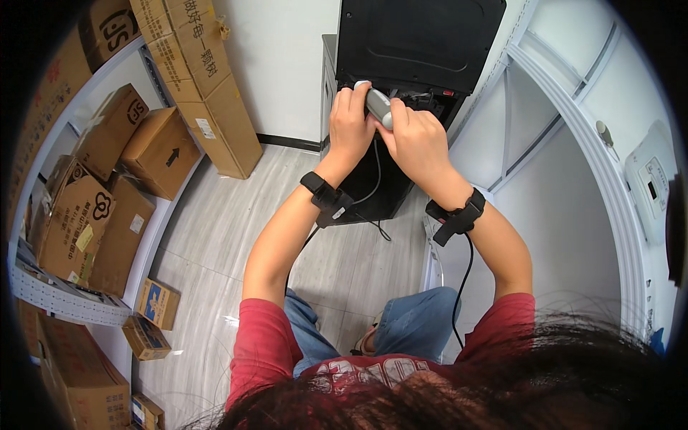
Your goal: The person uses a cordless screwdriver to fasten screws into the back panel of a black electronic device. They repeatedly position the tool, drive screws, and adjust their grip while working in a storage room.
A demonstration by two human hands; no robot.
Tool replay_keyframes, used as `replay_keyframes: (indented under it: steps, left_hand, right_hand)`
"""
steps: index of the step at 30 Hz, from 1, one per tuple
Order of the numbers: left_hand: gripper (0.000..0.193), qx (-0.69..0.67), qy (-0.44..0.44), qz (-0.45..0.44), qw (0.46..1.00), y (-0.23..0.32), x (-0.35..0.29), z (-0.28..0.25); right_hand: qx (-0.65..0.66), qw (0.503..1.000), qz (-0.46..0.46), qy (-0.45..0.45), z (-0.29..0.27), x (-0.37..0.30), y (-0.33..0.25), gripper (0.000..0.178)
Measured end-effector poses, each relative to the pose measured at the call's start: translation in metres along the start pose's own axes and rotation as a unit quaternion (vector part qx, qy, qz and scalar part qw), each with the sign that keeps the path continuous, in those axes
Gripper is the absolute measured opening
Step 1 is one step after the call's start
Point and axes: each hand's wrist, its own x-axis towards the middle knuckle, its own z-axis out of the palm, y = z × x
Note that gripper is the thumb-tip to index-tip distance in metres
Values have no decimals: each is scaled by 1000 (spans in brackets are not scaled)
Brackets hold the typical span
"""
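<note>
My left hand point(349, 127) and my right hand point(417, 141) are raised in front of me, close together. Between them they hold a grey, rounded handheld device point(378, 106) with pale ends, tilted from upper left to lower right. My fingers cover part of it, so its exact kind does not show. A thin grey cord point(378, 168) hangs below the hands and curves down to the left. Just beyond the device stands a black cabinet-like machine point(419, 43), its broad panel above an opening with cables inside.
Shelving with cardboard boxes point(115, 222) lines the left side, and small boxes point(159, 302) lie at its foot. A tall carton point(204, 93) leans on the back wall. White-framed panels point(566, 179) rise on the right, beside a white wall unit point(651, 183). Black straps point(459, 216) circle both wrists, trailing cables.
</note>
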Motion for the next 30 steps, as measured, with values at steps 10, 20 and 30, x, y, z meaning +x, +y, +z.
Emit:
replay_keyframes:
  steps: [10,20,30]
  left_hand:
    - [43,14,31,19,999,-8,-1,3]
    - [37,24,16,26,999,-7,0,1]
    - [37,18,12,32,999,-2,4,2]
  right_hand:
    - [-15,999,32,-26,-8,6,-8,33]
    - [-27,997,67,-41,-6,4,-6,26]
    - [-27,994,-49,98,-3,3,4,35]
